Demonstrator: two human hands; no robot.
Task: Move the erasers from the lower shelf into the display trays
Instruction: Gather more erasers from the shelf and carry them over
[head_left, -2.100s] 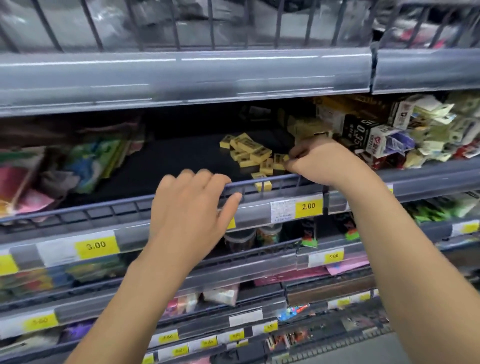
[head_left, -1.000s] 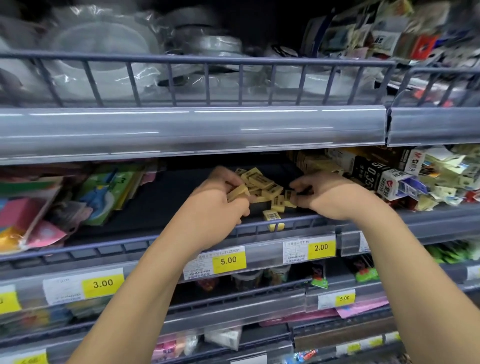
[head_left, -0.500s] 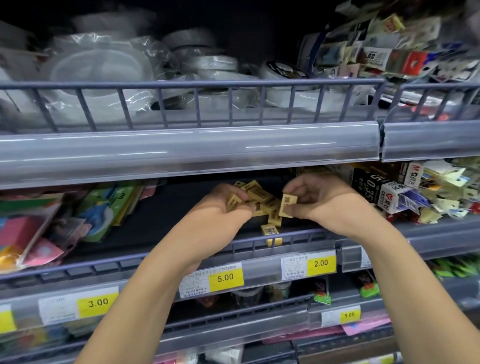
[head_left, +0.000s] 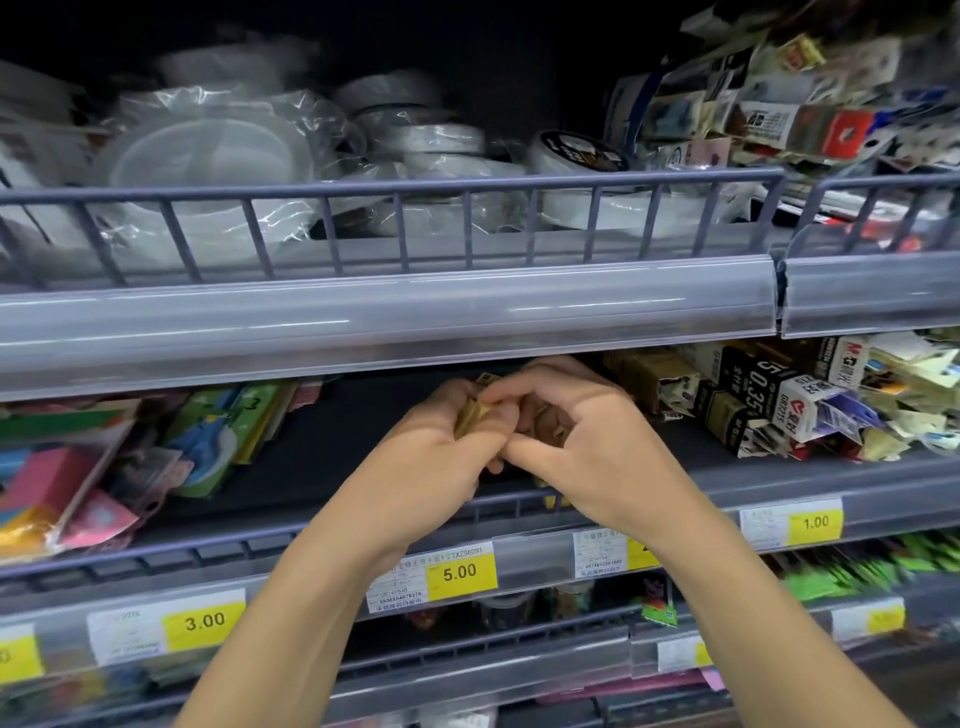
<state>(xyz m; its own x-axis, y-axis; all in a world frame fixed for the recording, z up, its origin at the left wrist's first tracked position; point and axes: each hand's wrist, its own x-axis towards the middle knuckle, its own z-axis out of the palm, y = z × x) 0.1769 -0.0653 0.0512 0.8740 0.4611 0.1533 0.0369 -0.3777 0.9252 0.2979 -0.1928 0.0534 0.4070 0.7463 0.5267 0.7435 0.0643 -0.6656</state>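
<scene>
Our left hand (head_left: 441, 447) grips small yellow paper-sleeved erasers (head_left: 470, 415) above the dark grey wire-fronted shelf (head_left: 311, 457). Our right hand (head_left: 587, 447) curls beside it, touching; whether it holds any, we cannot tell.

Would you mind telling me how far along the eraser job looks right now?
Nothing looks delivered yet: no display tray is in view. In hand: the left hand grips yellow erasers, and the right hand curls over the pile on the black shelf. Collecting the rest and carrying them remains.
</scene>
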